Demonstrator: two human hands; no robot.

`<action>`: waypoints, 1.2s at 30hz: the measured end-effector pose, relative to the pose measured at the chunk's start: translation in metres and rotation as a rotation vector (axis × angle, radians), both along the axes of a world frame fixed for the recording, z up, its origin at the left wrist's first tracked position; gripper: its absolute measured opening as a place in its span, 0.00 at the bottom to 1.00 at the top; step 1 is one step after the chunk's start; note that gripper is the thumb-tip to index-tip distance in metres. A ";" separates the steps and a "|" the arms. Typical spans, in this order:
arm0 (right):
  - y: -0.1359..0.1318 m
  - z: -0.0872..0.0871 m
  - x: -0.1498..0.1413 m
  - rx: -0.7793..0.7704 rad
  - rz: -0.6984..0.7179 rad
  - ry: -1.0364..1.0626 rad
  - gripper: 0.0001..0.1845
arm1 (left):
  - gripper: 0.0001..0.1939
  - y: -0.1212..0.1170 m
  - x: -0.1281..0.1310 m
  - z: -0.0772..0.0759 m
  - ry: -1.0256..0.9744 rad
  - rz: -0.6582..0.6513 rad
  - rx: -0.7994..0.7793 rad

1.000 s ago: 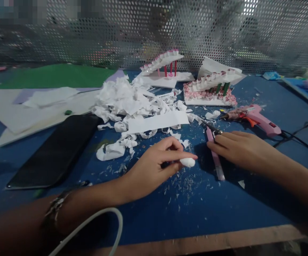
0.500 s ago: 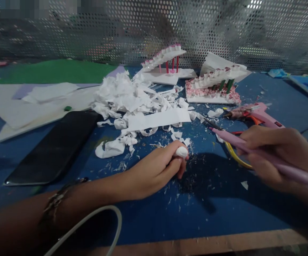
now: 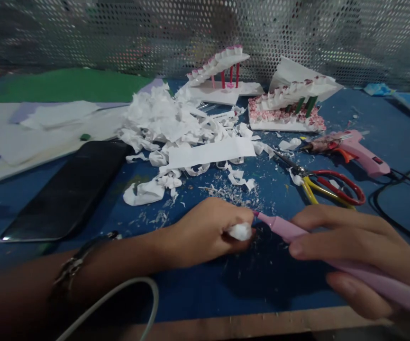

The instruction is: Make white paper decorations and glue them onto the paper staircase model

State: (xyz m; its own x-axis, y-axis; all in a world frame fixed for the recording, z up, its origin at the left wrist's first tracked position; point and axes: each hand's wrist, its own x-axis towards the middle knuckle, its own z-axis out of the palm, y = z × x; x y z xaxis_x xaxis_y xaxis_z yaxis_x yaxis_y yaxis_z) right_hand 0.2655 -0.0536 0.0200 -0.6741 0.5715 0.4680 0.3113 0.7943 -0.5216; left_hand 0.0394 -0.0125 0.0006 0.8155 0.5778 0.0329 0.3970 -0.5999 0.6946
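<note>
Slab [image 3: 66, 189] way out left, black, maybe a phone, on the far side of the left forearm?

Yep. Then paper scraps [image 3: 155, 118] heaped beyond the left hand [image 3: 197, 232], which is curled round a small white piece [image 3: 240, 231].

Which way's that piece lying?

Long axis roughly sideways, exposed end poking out toward the other hand. It's in the left hand's grasp, so that hand's nearer.

And the pink pen [image 3: 288, 231]?

Slants from the right hand [image 3: 354, 241] up-left, dark tip just beside the left knuckles, a bit beyond the white piece. Can't tell if it's touching skin. Scissors [image 3: 332, 187] or pliers lie beyond the right hand, glue gun [image 3: 364, 155] farther out. Right hand's got the pen pinched in its fingers.
</note>
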 end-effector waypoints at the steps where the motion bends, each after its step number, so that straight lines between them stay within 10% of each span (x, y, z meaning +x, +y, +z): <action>1: -0.001 -0.001 -0.001 0.009 -0.005 0.015 0.15 | 0.16 0.001 0.000 0.000 -0.058 0.011 -0.042; 16: 0.005 0.007 -0.012 -0.172 0.209 -0.012 0.25 | 0.16 -0.002 0.003 0.002 -0.150 0.077 -0.200; 36: 0.002 0.011 -0.011 0.180 0.112 -0.135 0.15 | 0.13 -0.006 0.003 0.001 -0.039 0.147 -0.149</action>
